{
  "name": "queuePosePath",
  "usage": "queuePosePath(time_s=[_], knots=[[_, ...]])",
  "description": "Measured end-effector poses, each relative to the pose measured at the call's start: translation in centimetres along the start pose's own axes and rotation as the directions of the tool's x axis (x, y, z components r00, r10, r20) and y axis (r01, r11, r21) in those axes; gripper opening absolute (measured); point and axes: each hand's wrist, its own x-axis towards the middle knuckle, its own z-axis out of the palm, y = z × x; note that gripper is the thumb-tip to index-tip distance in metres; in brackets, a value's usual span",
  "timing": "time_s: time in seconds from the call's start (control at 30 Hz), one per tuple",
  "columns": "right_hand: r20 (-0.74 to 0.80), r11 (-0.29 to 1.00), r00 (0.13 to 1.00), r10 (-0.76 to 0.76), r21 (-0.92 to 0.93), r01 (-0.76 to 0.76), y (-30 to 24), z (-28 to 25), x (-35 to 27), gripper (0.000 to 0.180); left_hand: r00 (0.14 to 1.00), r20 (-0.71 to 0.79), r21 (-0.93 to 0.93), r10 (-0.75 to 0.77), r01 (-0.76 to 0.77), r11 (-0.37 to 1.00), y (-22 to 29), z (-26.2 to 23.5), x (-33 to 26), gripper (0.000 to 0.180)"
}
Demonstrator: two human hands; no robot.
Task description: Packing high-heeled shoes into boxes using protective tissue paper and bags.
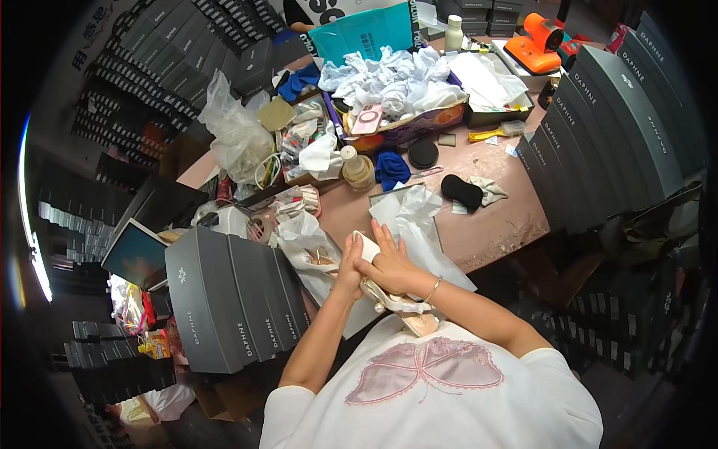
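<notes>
Close to my body, a white strapped shoe point(419, 323) with a beige insole and a pearl-like bead is held between both hands. My left hand point(347, 271) wraps the toe end from the left side. My right hand point(393, 268) lies over the shoe from the right, its thumb bent across and its fingers reaching forward along it. The hands cover much of the front part. Just beyond them, white tissue paper point(415, 213) spills out of an open shallow box. Left of my left hand, another shoe point(320, 257) lies partly hidden in white tissue.
Grey shoeboxes point(206, 299) stand at the left, and a tall stack of grey shoeboxes point(613, 127) rises at the right. A black sponge-like pad point(461, 192), a yellow-handled brush point(497, 132) and a pump bottle point(357, 168) are on the table. Farther back, a carton point(404, 133) overflows with crumpled paper.
</notes>
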Motion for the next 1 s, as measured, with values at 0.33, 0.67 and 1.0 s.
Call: queuePosePath(time_s=[0.33, 0.67, 1.0], knots=[[0.09, 0.989, 0.99, -0.107, -0.094, 0.115, -1.4, -2.3, -2.4, 0.066, 0.976, -0.128, -0.5, -0.176, 0.09, 0.861, -1.8, 5.6, -8.8, 0.054], [-0.152, 0.965, 0.973, -0.175, -0.224, 0.138, 11.7, -0.8, 2.9, 0.034, 0.989, -0.056, -0.489, -0.137, 0.093, 0.867, -2.6, -1.4, -9.0, 0.058], [-0.098, 0.686, 0.992, 0.075, 0.727, 0.02, 2.5, -5.2, 1.7, 0.03, 0.992, -0.124, -0.416, 0.0, -0.052, 0.908, -3.6, 0.1, -9.8, 0.062]])
